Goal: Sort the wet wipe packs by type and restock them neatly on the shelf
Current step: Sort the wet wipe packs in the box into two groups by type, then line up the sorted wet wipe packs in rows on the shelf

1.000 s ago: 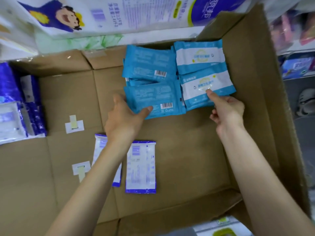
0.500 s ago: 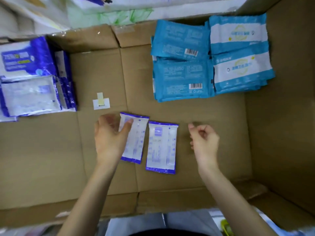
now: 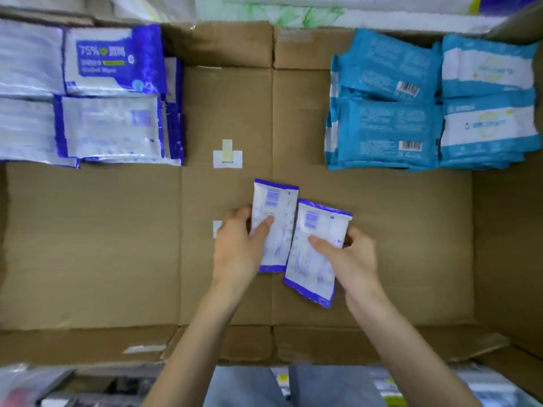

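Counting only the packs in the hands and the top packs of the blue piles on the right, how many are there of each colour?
purple-and-white packs, one in the left hand, one in the right hand: 2
blue packs, top layer: 4
Total: 6

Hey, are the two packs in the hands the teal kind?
No, the left hand holds the left pack and the right hand the right pack, both white with purple edges.

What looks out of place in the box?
The left hand grips one purple-white pack, the right hand grips a tilted pack of the same type, both mid-box, apart from the purple stack at left. In the blue stack at right, the rear barcode-up pack lies skewed. No spills or damage visible.
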